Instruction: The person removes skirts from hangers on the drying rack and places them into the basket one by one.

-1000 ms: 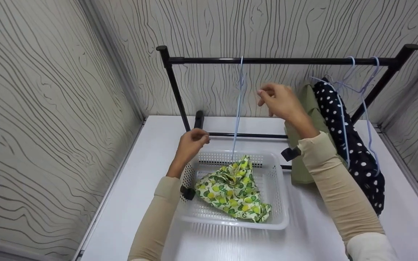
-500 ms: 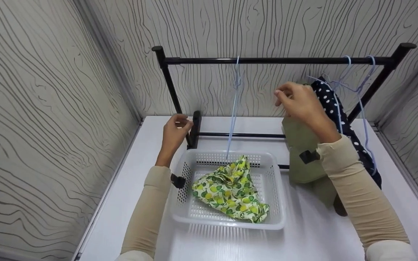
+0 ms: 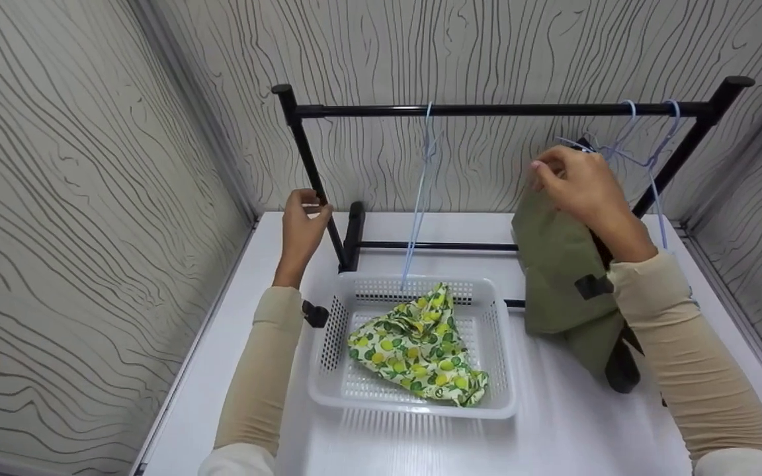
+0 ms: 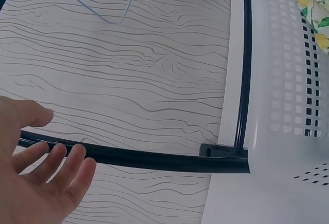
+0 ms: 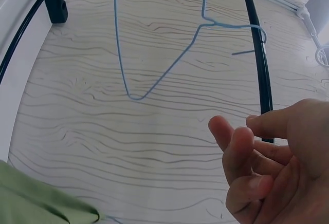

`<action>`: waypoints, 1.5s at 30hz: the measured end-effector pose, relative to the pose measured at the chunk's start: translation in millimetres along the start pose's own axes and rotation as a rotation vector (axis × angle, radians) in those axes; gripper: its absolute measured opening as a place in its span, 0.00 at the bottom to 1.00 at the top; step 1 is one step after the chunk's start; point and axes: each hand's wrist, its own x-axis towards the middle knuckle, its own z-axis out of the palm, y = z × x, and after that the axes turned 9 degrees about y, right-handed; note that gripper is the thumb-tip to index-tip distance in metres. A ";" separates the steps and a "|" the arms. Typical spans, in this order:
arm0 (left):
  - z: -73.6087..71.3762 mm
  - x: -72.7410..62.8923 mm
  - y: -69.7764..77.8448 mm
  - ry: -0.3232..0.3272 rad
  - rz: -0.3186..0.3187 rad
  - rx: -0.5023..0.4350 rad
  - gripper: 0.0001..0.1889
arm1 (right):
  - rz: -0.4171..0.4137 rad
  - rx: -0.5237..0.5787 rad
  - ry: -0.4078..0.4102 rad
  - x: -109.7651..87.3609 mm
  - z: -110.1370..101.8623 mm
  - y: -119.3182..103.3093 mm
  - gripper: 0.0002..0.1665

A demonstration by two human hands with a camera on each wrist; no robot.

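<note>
My left hand [image 3: 302, 228] is raised beside the left post of the black clothes rack [image 3: 308, 158]. Its fingers are relaxed and hold nothing; whether they touch the post I cannot tell. My right hand [image 3: 586, 192] hovers in front of the green garment [image 3: 553, 277], fingers loosely bent, with nothing in them. A blue wire hanger [image 5: 163, 75] hangs bare from the rail between the hands. Below it, a fabric piece with a lemon print [image 3: 421, 357] lies bunched in the white plastic basket [image 3: 414, 411].
More hangers [image 3: 665, 149] hang at the rail's right end, carrying garments there. The polka-dot garment is mostly hidden behind the green one and my right arm. Wood-grain walls [image 3: 487, 53] enclose the white table [image 3: 222, 330] at the back and sides.
My left hand has moved up and left, away from the basket to the left post. My right hand has moved right, away from the bare hanger and towards the hanging garments.
</note>
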 end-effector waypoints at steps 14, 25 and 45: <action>-1.9 14.5 3.7 0.012 0.029 -0.025 0.27 | 0.100 -0.177 0.094 -8.2 -30.0 41.4 0.34; -0.7 16.4 4.5 -0.044 -0.030 -0.048 0.30 | 0.213 -0.235 0.037 -7.5 -36.8 63.0 0.45; 11.6 26.3 9.4 -0.089 -0.082 -0.006 0.21 | 0.223 -0.125 -0.052 12.0 -16.8 75.4 0.36</action>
